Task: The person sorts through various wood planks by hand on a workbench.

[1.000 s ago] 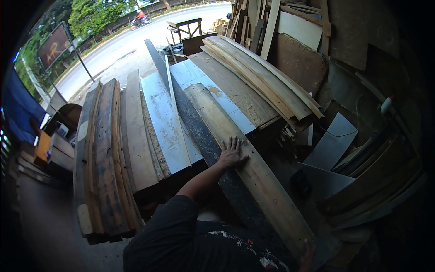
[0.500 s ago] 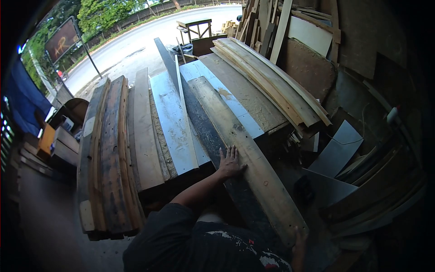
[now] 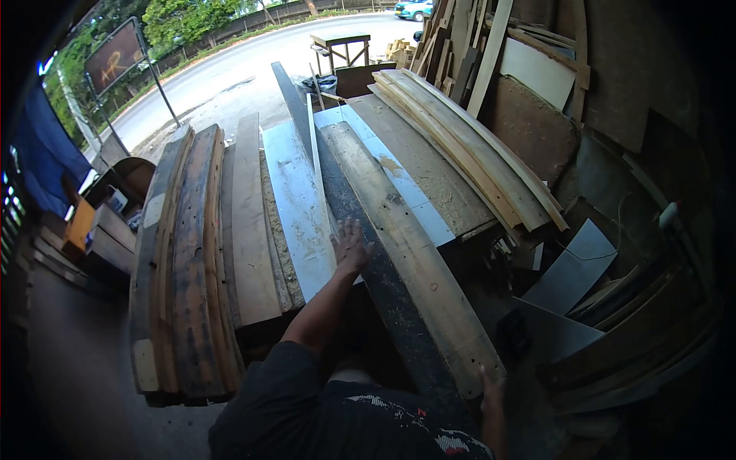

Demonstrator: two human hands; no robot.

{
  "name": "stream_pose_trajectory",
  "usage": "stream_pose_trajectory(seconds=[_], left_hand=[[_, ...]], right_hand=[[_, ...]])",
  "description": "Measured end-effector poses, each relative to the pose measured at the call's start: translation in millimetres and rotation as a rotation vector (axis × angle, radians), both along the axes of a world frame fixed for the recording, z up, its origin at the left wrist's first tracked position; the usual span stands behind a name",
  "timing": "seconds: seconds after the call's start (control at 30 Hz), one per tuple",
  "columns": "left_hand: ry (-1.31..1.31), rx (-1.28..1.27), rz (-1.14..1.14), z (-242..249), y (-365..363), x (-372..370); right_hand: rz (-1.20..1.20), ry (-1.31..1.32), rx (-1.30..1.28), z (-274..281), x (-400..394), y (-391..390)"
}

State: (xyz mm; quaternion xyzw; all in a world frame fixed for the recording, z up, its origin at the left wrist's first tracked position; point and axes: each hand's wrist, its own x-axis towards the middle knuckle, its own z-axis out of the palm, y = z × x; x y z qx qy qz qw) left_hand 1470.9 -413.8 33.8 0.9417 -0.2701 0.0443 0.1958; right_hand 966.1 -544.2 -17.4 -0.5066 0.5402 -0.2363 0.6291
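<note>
A long, worn wooden plank [image 3: 418, 249] with small holes lies lengthwise over a dark plank [image 3: 405, 326]. My left hand [image 3: 353, 247] is open, fingers spread over the dark plank's left edge, close to the lower end of a thin wooden strip [image 3: 317, 165]. At the near right corner of the worn plank is my right hand [image 3: 493, 387], gripping its end with part of the fingers hidden behind the edge. Under the planks, pale blue-white sheets [image 3: 295, 203] cover the middle of the work surface.
Stacked dark planks [image 3: 192, 268] stand to my left beside a flat brown board [image 3: 253, 222]. On the right of the table lie several long pale planks [image 3: 468, 146]. Offcuts and sheets [image 3: 571, 264] lean at the far right. A small wooden table [image 3: 340, 42] stands by the road.
My left hand has left the worn plank and moved left to the dark plank's edge. The worn plank's near end has shifted slightly left, with my right hand still on it.
</note>
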Motion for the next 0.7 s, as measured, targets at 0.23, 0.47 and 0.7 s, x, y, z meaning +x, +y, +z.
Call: stream_pose_trajectory(seconds=[0.23,0.47,0.7], left_hand=[[0.528,-0.200,0.433,-11.5,56.2,39.8],[0.364,-0.512,0.426,-35.2,53.2,55.9],[0.409,-0.434,0.546,-23.1,63.7,119.7]], right_hand=[[0.009,0.038,0.007,-13.0,29.7,-7.2],[0.010,-0.034,-0.029,-5.4,49.9,-3.7],[0.009,0.016,0.044,9.1,67.4,-3.7]])
